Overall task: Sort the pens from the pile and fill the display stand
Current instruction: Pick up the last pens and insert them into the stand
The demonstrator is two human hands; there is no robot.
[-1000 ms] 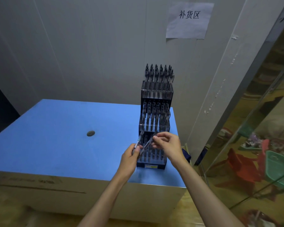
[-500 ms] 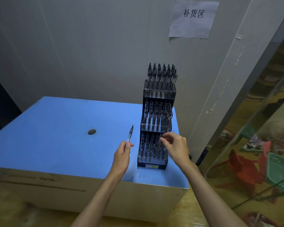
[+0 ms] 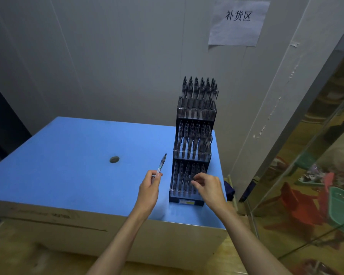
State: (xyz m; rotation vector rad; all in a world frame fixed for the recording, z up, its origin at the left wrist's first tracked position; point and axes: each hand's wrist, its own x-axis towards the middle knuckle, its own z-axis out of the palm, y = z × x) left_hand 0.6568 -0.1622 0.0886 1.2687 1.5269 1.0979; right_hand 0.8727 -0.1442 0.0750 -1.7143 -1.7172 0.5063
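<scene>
Left hand (image 3: 149, 189) pinching a pen (image 3: 161, 165) (tip up), right hand (image 3: 208, 186) fingers curled

Dim, cool indoor light, soft shadows, wall (image 3: 111, 52) evenly grey, warm blurred reflections in glass panel (image 3: 316, 175) at right, wide-angle bending at edges, near floor smeared

Blue-topped table (image 3: 68, 155) against a pale panelled wall (image 3: 107, 56) bearing a paper sign (image 3: 237, 22).

We see a bright blue flat worktop (image 3: 68, 155) bearing one small dark grey round spot (image 3: 114, 159), a black tiered plastic display stand (image 3: 194, 135) holding dark pens (image 3: 199, 90), and white paper sign (image 3: 237, 22) with black characters.
</scene>
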